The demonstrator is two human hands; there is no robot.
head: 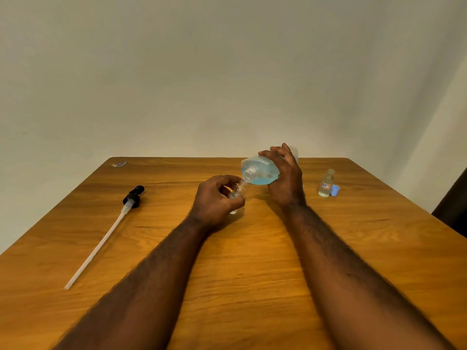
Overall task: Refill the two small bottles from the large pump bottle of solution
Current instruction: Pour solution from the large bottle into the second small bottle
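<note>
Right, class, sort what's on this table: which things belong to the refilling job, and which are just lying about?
Job: large bottle, tilted in right hand; small bottle in left hand; second small bottle, open; blue cap beside it; pump, lying apart.
Lying about: small scrap at far-left corner of table.

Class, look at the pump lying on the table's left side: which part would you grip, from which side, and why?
Grip the pump by its black head, coming down from above and pinching across it. It lies flat on the table, and its long thin tube would probably bend if held.
</note>
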